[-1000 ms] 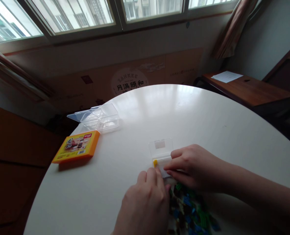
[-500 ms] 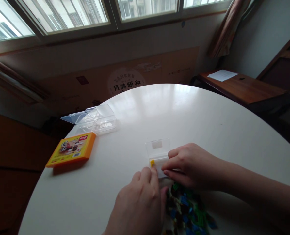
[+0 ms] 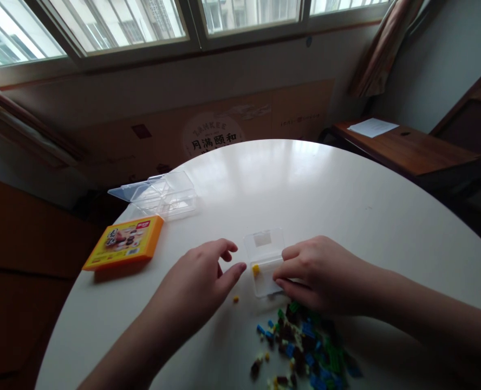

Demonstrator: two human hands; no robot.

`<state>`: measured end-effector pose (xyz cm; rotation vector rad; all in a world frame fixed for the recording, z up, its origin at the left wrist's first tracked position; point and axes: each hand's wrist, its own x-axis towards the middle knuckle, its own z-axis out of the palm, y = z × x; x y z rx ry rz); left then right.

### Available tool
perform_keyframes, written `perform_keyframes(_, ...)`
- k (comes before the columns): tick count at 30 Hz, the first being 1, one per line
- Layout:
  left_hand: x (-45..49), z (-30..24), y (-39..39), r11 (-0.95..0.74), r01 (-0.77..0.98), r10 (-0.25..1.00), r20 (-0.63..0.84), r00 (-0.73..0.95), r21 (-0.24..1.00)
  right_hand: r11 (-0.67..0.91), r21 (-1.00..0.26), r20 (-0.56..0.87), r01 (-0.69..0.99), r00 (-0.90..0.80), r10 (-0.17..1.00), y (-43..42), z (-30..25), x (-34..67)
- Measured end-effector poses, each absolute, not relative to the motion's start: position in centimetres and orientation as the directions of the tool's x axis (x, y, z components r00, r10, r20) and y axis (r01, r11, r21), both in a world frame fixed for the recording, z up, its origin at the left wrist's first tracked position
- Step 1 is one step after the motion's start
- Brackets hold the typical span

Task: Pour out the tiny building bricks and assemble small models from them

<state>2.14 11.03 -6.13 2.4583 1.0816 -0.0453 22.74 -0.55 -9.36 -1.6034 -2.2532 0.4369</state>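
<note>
A small clear plastic box (image 3: 265,265) with its lid raised sits on the white round table (image 3: 305,189). One yellow piece (image 3: 255,268) lies inside it at the left. My right hand (image 3: 322,273) pinches the box's right side with thumb and fingers. My left hand (image 3: 195,281) hovers just left of the box, fingers loosely spread and holding nothing. A tiny yellow piece (image 3: 235,298) lies on the table under its fingertips. A heap of small coloured bricks (image 3: 301,346), blue, green and brown, lies below the box.
A larger clear compartment box (image 3: 163,196) with its lid open stands at the table's far left. An orange flat box (image 3: 124,242) lies beside it near the edge. A wooden side table (image 3: 411,146) with a paper stands at the right.
My left hand has moved left off the brick heap and opened its fingers. A small yellow piece now lies on the table beside the box. The right hand has stayed on the box.
</note>
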Motion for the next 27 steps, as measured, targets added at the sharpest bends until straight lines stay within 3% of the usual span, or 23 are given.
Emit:
perform_keyframes(3, 2.3, -7.5, 12.7, -0.383, 0.662, 0.579, -0.391, 0.715, 0.644, 0.331, -0.406, 0.11, 0.852, -0.315, 0.943, -0.6, -9.5, 22.7)
perform_keyframes(7, 2.4, -8.3, 13.1, -0.184, 0.622, 0.495, -0.475, 0.727, 0.761, 0.358, -0.353, 0.116, 0.864, -0.339, 0.933, -0.7, -9.5, 22.6)
perform_keyframes(12, 3.1, -8.1, 12.4, -0.006, 0.632, 0.454, -0.561, 0.692, 0.775, 0.388, -0.328, 0.111, 0.861, -0.373, 0.921, -0.7, -9.5, 22.5)
perform_keyframes(27, 3.3, -8.9, 13.0, 0.045, 0.622, 0.423, -0.579, 0.698, 0.782, 0.441, -0.291, 0.066, 0.849, -0.442, 0.894, -0.6, -9.6, 22.2)
